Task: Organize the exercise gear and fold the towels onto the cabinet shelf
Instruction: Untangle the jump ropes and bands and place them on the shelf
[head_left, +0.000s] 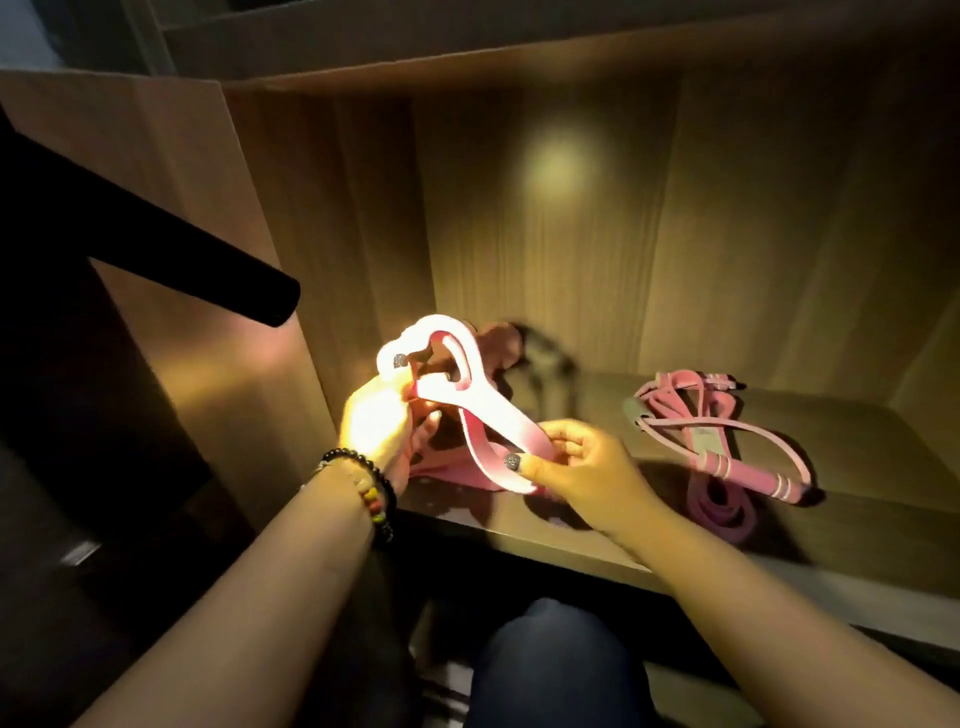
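A pink resistance band (470, 395) is stretched in a twisted loop between my two hands, just above the front left of the cabinet shelf (597, 530). My left hand (379, 423) grips its upper left end, brightly lit. My right hand (576, 462) pinches its lower end between thumb and fingers. More pink band or fabric (447, 470) lies bunched on the shelf under my hands. A pink jump rope (727, 441) with pink handles lies coiled on the shelf to the right, apart from both hands.
A dark blurred object (540, 353) sits at the back of the shelf behind the band. A black bar (208, 270) juts in from the left at hand height. The wooden side wall (291, 312) stands close on the left. My knee (550, 665) is below the shelf.
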